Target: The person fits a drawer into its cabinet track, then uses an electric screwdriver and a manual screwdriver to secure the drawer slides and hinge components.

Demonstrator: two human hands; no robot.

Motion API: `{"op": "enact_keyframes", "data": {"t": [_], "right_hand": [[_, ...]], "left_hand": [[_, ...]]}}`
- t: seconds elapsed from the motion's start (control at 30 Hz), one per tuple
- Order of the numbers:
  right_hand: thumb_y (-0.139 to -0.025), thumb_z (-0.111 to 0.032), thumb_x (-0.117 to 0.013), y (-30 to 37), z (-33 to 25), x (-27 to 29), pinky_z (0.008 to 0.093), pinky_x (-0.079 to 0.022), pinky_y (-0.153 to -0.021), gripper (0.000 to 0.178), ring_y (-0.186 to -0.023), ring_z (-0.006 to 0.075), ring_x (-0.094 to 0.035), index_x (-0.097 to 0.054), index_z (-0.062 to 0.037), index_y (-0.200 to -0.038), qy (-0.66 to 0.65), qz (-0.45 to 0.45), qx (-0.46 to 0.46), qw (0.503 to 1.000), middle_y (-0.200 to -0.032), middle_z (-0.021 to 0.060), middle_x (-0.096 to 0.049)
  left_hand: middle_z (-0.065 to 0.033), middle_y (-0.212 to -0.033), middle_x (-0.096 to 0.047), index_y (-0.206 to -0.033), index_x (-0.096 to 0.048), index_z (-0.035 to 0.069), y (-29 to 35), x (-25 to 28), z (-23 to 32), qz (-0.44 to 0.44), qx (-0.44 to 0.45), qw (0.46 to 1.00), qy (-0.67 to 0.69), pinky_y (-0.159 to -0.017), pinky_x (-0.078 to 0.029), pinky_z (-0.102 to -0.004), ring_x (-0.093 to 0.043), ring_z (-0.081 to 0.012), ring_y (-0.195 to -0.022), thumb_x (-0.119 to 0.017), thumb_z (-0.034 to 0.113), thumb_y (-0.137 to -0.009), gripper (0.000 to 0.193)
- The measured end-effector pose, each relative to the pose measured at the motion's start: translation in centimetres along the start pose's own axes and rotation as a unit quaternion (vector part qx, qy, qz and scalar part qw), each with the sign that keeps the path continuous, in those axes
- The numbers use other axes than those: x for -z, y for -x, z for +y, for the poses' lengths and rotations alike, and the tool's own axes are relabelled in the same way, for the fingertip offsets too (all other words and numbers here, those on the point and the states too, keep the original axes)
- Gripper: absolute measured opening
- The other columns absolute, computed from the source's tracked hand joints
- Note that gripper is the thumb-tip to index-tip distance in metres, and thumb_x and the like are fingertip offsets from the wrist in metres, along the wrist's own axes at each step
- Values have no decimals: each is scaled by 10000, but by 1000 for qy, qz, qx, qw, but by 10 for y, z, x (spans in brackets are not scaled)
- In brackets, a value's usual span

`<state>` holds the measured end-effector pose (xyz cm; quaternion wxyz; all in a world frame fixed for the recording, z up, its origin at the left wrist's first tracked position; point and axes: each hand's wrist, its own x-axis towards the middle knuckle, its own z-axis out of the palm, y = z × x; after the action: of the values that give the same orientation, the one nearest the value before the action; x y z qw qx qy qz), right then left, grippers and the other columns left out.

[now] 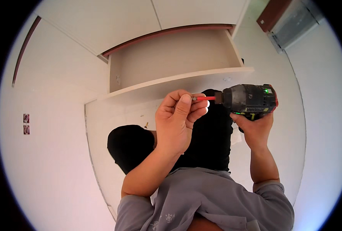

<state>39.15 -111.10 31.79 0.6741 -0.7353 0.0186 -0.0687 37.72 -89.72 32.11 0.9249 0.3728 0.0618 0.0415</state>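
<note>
My right hand (257, 129) is wrapped round the handle of a black cordless drill (248, 98) with small green lights, its nose turned to the left. A red screwdriver bit (206, 98) sticks out of the chuck. At the bit's tip, my left hand (176, 115) pinches a small metal screw (194, 98) between thumb and fingers. The other left fingers curl beneath the red bit. Just beyond both hands is a pulled-out drawer (178, 80), its front panel running across the view.
White cabinet fronts (128, 23) stand behind the drawer. My knees in black trousers (130, 144) are below the hands. A small brass-coloured piece (146, 125) lies on the pale floor (101, 161). White walls rise at both sides, and a grey panel (294, 27) is at the far right.
</note>
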Motion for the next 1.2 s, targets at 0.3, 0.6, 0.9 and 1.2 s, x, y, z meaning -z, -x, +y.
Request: {"op": "enact_keyframes", "data": {"t": [0.3,0.6,0.9,1.2], "right_hand": [[-748,14,-899,68,16,27,327,-549,-964,719,-1095,166,-655,-517,5,-1357,-17,92,18,995,-1231,100,-662],[-834,-78,-872,36,86,101,315,-502,-976,576,-1062,145,-623,-567,-26,-1320,-113,155,-53,980,-1173,37,-673],[-818,-187,-851,-13,213,152,297,-521,-806,567,-905,111,-600,-579,-32,-1290,-85,226,-117,963,-1070,26,-666],[-754,-169,-914,-19,332,167,346,-567,-863,749,-1004,158,-661,-518,19,-1361,-148,220,-103,959,-1097,83,-698]], "left_hand": [[-170,-1125,-725,-1155,-617,-7,33,-21,-41,-65,-36,997,-34,-874,-635,-330,-746,-203,-972,-603,159,-1085,181],[-171,-1247,-713,-1352,-589,-29,-52,-23,-87,-187,-3,897,-401,-977,-578,-394,-701,-262,-1142,-685,128,-1020,380],[-248,-1184,-723,-1323,-634,11,-172,77,-99,-271,-156,453,-835,-916,-568,-476,-705,-420,-1082,-800,210,-894,501],[-189,-969,-778,-1226,-709,-6,-122,84,-90,-200,-81,397,-892,-792,-597,-376,-773,-327,-848,-833,103,-827,432]]}}
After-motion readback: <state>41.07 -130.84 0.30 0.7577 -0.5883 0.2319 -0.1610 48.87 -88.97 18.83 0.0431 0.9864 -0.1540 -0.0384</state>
